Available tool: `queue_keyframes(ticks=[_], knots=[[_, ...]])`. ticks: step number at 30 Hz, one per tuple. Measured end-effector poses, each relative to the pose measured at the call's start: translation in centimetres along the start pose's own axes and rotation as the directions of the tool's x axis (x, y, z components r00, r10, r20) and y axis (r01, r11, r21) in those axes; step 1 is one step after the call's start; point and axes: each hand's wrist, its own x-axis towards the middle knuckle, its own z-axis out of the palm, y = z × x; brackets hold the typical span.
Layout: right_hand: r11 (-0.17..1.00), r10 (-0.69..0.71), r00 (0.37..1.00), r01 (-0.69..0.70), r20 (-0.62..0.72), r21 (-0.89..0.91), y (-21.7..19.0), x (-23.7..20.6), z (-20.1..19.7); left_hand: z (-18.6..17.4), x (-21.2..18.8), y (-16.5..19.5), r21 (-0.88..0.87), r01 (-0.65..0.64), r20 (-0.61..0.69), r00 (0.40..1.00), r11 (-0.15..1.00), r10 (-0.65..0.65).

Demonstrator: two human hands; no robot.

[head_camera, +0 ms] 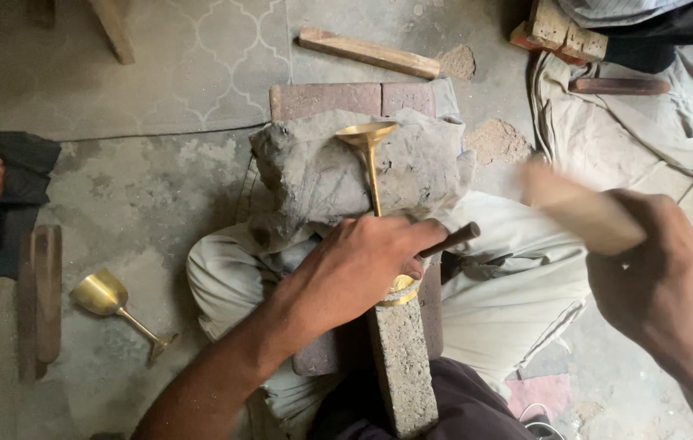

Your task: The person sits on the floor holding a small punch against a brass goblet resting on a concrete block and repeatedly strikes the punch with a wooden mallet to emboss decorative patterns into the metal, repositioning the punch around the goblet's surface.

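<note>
Both forearms come in from six o'clock. Left hand (358, 265) is clamped over the lower end of a brass goblet (370, 163), pinning it on a grey cloth-draped block (305, 167) at centre; a dark rod (451, 239) juts from between its fingers toward three o'clock. Goblet's stem runs toward twelve o'clock, with the flared end on the cloth. Right hand (656, 273), at four o'clock, is fisted round a wooden handle (578, 210), blurred. At eight o'clock a second brass goblet (114, 303) lies on the concrete floor (143, 195), beside a wooden plank (39, 297)
</note>
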Motion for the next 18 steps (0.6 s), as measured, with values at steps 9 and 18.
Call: queue_keyframes(ticks=[9,18], knots=[[0.989,0.142,0.990,-0.143,-0.016,-0.043,1.8,-0.7,-0.8,-0.8,1.1,0.5,0.099,-0.099,0.074,0.993,0.990,0.092],[0.906,-0.378,0.918,0.341,-0.118,-0.249,1.8,1.5,-1.0,1.6,0.1,-0.1,0.140,-0.025,0.026,0.999,0.990,0.021]])
